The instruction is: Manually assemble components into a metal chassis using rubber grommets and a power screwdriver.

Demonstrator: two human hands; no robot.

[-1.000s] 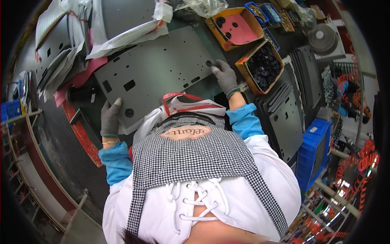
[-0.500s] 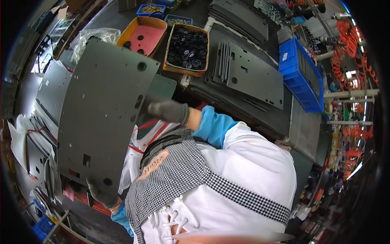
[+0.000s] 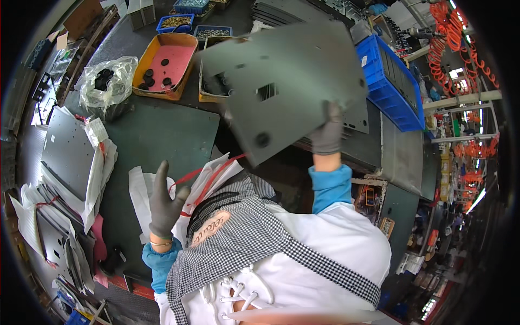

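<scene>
A large dark grey panel (image 3: 303,76) with round and square cutouts hangs tilted and slightly blurred ahead of me. My right hand (image 3: 327,134), in a grey glove, grips its near edge, with fingers laid along the face. The panel hides most of the box of black round caps (image 3: 216,86) and much of the panel stack (image 3: 356,115) on the right. My left hand (image 3: 167,208), also gloved, is open with thumb and fingers apart, over the green work surface (image 3: 162,135). White plastic wrap with red strips (image 3: 208,187) lies between that hand and my apron.
A yellow box with a pink bottom (image 3: 167,62) holds a few black caps. Beside it are a clear plastic bag (image 3: 108,81) and blue trays of small hardware (image 3: 176,23). Wrapped panels (image 3: 67,157) stand left; a blue crate (image 3: 391,81) stands right.
The panel has swung from the left work surface to the right, over the cap box and stack. My left hand has come off it and moved up; my right hand has moved right with it.
</scene>
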